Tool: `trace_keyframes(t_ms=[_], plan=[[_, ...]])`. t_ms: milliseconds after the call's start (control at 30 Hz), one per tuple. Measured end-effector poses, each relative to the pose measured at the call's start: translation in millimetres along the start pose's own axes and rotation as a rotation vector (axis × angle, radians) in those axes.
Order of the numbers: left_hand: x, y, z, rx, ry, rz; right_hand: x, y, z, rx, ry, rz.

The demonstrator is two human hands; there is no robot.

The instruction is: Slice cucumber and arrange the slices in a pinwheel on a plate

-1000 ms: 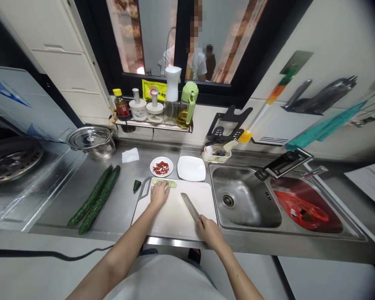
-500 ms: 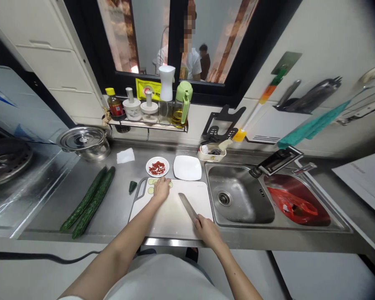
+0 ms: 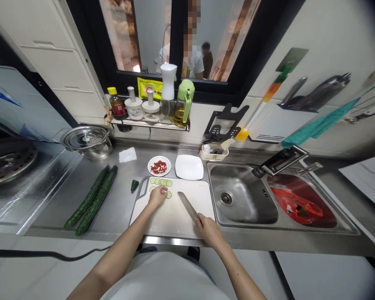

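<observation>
My right hand (image 3: 208,229) is closed round the handle of a kitchen knife (image 3: 186,204), whose blade lies slanted over the white cutting board (image 3: 175,221) with its tip pointing away to the left. My left hand (image 3: 157,197) rests over the board's left part, fingers curled together. Whatever they may pinch is hidden. A round cucumber slice (image 3: 169,194) lies right at its fingertips. Behind the hand, several more cucumber slices (image 3: 161,182) form an overlapping row along the board's far edge, and one shows beside the hand at left.
Two whole cucumbers (image 3: 96,200) and a cut cucumber end (image 3: 134,186) lie left of the board. Behind it stand a plate of chopped red bits (image 3: 159,173) and a white square plate (image 3: 189,167). The sink (image 3: 243,208) is at right, a lidded steel pot (image 3: 93,143) at left.
My left hand has drawn back toward me from the row, uncovering more slices; one slice now shows at its fingertips. The right hand and knife stay about where they were.
</observation>
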State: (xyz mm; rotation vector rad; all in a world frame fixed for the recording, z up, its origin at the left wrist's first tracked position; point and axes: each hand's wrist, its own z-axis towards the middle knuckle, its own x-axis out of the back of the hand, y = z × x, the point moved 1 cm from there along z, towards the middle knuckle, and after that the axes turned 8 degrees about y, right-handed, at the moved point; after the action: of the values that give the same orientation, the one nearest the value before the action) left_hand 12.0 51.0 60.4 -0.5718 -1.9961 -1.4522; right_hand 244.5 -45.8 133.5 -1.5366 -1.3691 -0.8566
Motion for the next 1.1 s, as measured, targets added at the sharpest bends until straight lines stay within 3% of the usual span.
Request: trace_keyframes(t_ms=[233,433,1100], plan=[[0.4,-12,-24,0.041,-0.04,-0.084,6,-8,-5,0.098,-0.05,-0.1],[-2.6,-18,-34,-0.031,-0.018,-0.009,5,-12,-10,0.153,-0.045,-0.138],[-4.0,-26,-25,-0.011,0.06,0.107,-4,-14,-8,0.187,-0.073,-0.162]])
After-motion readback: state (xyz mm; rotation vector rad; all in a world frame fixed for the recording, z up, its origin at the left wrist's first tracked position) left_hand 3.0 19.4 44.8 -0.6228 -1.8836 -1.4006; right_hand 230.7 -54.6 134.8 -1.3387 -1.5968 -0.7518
